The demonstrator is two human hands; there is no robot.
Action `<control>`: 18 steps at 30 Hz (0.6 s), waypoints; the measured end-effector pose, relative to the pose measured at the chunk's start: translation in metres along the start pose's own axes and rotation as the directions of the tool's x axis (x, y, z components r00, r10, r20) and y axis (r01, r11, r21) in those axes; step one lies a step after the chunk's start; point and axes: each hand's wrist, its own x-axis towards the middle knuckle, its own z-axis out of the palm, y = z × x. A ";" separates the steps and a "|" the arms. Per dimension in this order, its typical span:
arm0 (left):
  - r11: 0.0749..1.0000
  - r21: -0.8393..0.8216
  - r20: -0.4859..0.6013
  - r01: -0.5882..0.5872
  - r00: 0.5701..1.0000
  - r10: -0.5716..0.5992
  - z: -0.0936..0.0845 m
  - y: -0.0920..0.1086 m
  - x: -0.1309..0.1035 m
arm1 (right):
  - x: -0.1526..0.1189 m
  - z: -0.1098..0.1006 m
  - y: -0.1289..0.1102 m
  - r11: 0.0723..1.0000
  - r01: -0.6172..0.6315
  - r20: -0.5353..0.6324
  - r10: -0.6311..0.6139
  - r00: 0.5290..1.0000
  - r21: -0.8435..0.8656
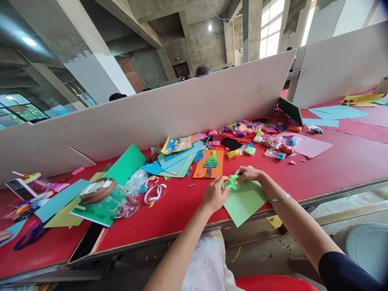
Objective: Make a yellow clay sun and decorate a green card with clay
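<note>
A bright-green clay packet [233, 182] is pinched between left hand [216, 194] and right hand [250, 173] (both grips equally near) at the far end of light-green paper [244, 206].

Fingers of the left hand [214, 193] and right hand [247, 173] partly hid the bright green packet [233, 182], too small to show how its wrapper was folded. The right hand and forearm covered part of the light green sheet [244, 206]. The bottom edge cut off the red seat [275, 283]; the left edge cropped another person's hand [4, 235]. Behind the white partition [182, 105], a pixelated head [202, 71] showed only its top. Print on the yellow booklet [176, 144] was too small to read.
</note>
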 end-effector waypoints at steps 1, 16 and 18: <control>1.000 -0.007 0.005 0.004 1.000 -0.004 0.000 -0.001 0.000 | 0.000 0.000 0.000 1.000 0.005 0.010 -0.005 1.000 0.001; 0.971 -0.162 0.059 0.178 0.984 -0.170 0.022 -0.008 0.002 | 0.004 -0.001 0.004 0.996 0.049 0.087 -0.042 0.995 -0.076; 0.968 -0.171 0.067 0.185 0.982 -0.176 0.023 -0.008 0.002 | 0.004 -0.001 0.004 0.995 0.056 0.103 -0.047 0.994 -0.085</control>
